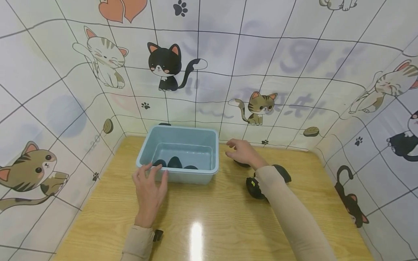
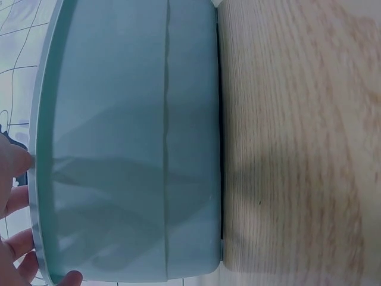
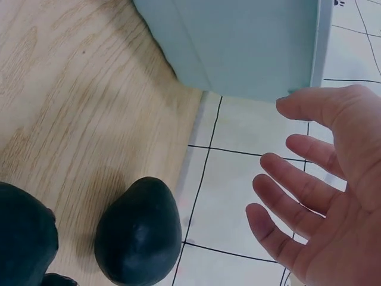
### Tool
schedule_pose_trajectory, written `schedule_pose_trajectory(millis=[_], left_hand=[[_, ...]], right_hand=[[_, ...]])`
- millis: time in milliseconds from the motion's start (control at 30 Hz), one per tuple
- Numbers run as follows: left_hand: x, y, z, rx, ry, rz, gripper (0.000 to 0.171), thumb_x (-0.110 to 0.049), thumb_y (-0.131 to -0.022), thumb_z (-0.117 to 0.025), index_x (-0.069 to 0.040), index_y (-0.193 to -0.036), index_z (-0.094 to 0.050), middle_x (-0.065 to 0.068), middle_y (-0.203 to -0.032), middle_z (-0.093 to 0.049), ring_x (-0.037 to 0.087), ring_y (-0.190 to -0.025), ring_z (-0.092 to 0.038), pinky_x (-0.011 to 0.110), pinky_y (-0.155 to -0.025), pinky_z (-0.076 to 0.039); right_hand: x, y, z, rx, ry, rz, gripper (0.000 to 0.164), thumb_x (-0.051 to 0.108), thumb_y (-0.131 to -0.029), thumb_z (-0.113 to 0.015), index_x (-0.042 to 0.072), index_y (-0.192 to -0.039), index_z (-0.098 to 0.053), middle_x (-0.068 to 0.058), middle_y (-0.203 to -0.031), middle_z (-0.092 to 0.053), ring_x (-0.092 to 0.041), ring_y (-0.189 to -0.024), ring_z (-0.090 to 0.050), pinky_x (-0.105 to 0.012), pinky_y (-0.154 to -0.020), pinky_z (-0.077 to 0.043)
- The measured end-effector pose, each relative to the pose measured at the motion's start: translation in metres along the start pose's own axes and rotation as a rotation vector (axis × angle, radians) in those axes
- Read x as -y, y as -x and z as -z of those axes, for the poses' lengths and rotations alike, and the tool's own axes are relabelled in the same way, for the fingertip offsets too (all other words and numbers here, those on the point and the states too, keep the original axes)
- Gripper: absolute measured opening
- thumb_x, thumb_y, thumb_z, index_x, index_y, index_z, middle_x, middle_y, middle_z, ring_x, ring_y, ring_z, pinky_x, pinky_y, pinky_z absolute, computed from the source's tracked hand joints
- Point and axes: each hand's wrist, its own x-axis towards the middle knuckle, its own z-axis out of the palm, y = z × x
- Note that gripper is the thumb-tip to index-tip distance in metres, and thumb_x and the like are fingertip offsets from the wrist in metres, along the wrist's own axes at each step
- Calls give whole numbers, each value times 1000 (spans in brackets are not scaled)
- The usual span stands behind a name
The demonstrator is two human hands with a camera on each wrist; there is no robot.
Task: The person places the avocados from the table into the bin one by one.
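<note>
A light blue plastic bin (image 1: pixel 183 177) stands at the back of the table with dark avocados (image 1: pixel 174 162) inside, partly hidden by its front wall. My left hand (image 1: pixel 149 190) rests at the bin's front left corner, fingertips on the rim; in the left wrist view its fingers (image 2: pixel 19 244) lie along that rim. To the right of the bin, my right hand (image 1: pixel 243 152) hovers with fingers spread and nothing in them. Below it lies one avocado (image 3: pixel 138 232), partly hidden in the head view. Another with a yellow sticker (image 1: pixel 253 188) sits beside my right forearm.
One more dark avocado (image 1: pixel 282 173) shows behind the right sleeve (image 1: pixel 287 206), which covers part of the group. The wooden table (image 1: pixel 202 217) meets a cloth wall (image 1: pixel 215 83) printed with cats at the back and both sides.
</note>
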Motion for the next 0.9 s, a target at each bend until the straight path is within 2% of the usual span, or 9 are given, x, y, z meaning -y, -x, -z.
schedule_pose_trajectory(millis=[233,667,900], left_hand=[[0,-1,-1,-18,6,-15,30,-25,-96,-76,-1,-113,-75,29,-128,-60,51,-120,-47,61,-90,-43],[0,2,-1,3,1,14,30,-28,-97,-76,-4,-115,-75,26,-131,-59,50,-124,-45,62,-89,-47],[0,1,-1,-14,-1,-8,30,-26,-96,-76,-3,-114,-75,27,-130,-59,50,-122,-46,61,-85,-48]], right_hand=[[-9,0,-2,-3,10,-10,51,30,-100,-67,4,-144,-62,-20,-140,-69,-40,-127,-66,-56,-109,-52],[-28,3,-11,-36,46,-53,51,27,-100,-68,2,-144,-62,-21,-143,-67,-43,-135,-61,-59,-114,-47],[-37,3,-16,-38,61,-57,52,28,-100,-68,2,-144,-62,-22,-142,-67,-43,-135,-60,-59,-114,-46]])
